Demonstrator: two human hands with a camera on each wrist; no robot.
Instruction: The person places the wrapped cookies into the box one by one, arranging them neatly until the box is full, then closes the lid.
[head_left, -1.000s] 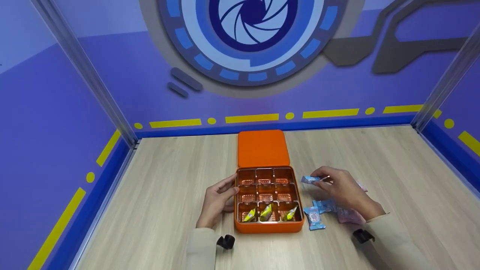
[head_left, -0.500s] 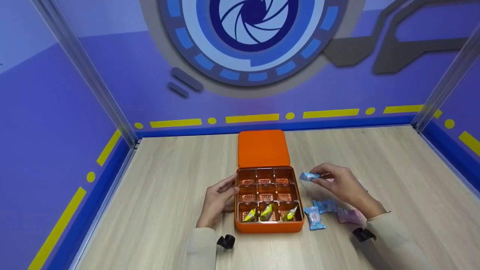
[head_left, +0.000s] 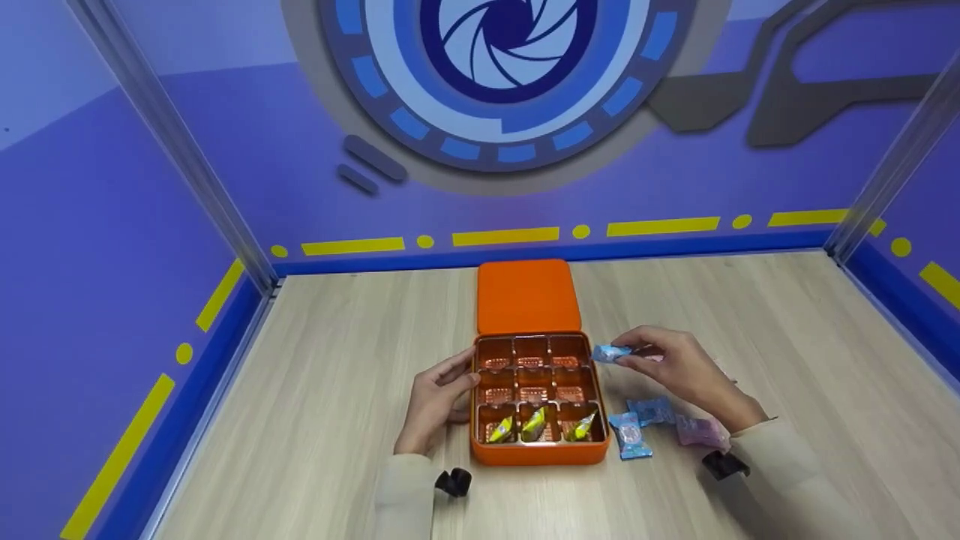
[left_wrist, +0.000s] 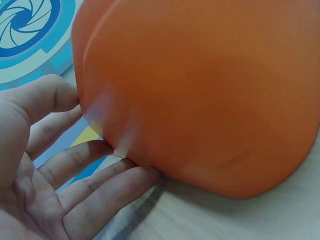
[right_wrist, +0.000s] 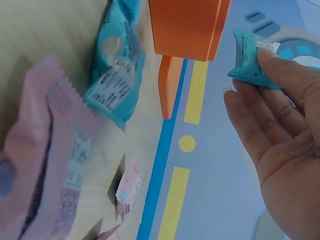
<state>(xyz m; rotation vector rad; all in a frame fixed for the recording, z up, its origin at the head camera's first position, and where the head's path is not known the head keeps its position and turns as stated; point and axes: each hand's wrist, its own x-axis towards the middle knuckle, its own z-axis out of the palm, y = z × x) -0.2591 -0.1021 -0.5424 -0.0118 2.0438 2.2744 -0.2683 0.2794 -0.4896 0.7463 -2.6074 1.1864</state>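
An orange box (head_left: pixel 538 454) with a clear tray of several compartments stands open in the head view. Yellow-green wrapped candies (head_left: pixel 534 425) lie in its near row; the other two rows hold nothing. My left hand (head_left: pixel 431 399) rests against the box's left side, with fingertips touching the wall in the left wrist view. Just right of the box's far right corner, my right hand (head_left: pixel 686 366) pinches a blue wrapped candy (right_wrist: pixel 249 59) between thumb and fingers. More blue candies (head_left: pixel 631 436) lie on the table right of the box, with pink candies (head_left: pixel 699 431) under the right forearm.
The flat orange lid (head_left: pixel 528 297) lies behind the box, against its far edge. Purple printed panels (head_left: pixel 225 150) enclose the wooden table (head_left: pixel 337 337) at the back and sides. A black wrist mount (head_left: pixel 453 482) sits by the left sleeve.
My right hand has moved slightly left, bringing the blue candy closer to the box's right rim. The left hand and the box stay where they were.
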